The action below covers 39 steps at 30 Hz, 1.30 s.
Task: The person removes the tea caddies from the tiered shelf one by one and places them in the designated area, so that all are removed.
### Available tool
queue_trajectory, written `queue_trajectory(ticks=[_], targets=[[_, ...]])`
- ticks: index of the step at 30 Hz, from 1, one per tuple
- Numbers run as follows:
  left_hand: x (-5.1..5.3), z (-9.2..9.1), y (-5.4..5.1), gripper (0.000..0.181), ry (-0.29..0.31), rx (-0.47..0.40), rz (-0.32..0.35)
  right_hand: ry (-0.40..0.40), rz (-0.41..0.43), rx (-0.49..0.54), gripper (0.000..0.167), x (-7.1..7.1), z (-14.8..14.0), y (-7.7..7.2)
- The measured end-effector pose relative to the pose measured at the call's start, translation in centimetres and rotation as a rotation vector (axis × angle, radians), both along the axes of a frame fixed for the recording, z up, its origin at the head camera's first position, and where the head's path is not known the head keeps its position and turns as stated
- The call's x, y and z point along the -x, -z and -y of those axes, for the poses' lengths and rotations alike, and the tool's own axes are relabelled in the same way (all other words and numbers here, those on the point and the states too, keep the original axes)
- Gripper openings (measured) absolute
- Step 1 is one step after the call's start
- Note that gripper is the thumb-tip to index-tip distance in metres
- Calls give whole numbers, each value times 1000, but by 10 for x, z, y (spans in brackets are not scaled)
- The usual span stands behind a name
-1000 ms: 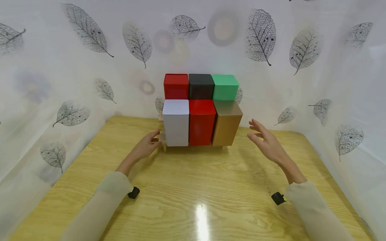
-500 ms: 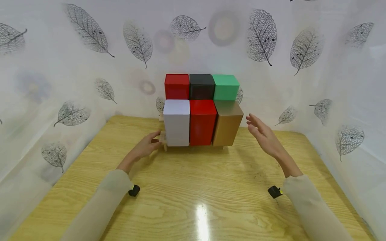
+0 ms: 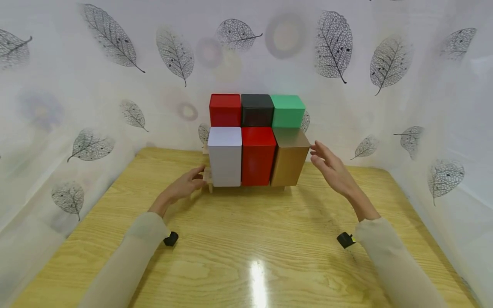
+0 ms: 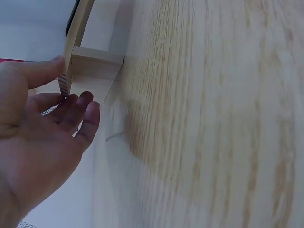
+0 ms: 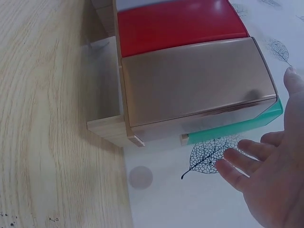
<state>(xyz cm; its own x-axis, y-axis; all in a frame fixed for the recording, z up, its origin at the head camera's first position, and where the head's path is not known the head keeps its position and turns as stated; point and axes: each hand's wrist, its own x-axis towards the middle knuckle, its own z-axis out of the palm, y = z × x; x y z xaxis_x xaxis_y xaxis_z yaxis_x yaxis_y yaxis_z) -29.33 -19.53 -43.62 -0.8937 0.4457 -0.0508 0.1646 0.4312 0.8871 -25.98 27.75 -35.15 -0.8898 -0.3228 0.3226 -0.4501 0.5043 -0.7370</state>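
Note:
A low wooden stepped rack carries two rows of box-shaped tins. White, red and gold tins fill the front row. Behind them are a darker red tin, a black tin and a green tin. My left hand grips the rack's left end; in the left wrist view the thumb lies above the board's end, the fingers below. My right hand hovers beside the gold tin's upper right edge, fingers spread and holding nothing; the right wrist view shows a gap there.
The rack stands at the back of a wood-grain table, close to a white leaf-print curtain that also encloses both sides. Small black wrist cameras hang by the left sleeve and the right sleeve.
My right hand has moved left and slightly up, nearer the gold tin. The left hand stays at the rack's end, and the tins have not moved.

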Motion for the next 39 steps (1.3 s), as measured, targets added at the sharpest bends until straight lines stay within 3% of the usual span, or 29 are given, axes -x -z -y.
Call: queue_trajectory(ticks=[10, 22, 39], targets=[[5, -1, -1, 68, 32, 9, -41, -10, 5, 16, 65, -1, 4, -5], [7, 4, -6, 71, 74, 72, -27, -1, 27, 19, 69, 5, 11, -8], [8, 9, -9, 70, 78, 133, -61, 60, 54, 20, 86, 15, 27, -14]])
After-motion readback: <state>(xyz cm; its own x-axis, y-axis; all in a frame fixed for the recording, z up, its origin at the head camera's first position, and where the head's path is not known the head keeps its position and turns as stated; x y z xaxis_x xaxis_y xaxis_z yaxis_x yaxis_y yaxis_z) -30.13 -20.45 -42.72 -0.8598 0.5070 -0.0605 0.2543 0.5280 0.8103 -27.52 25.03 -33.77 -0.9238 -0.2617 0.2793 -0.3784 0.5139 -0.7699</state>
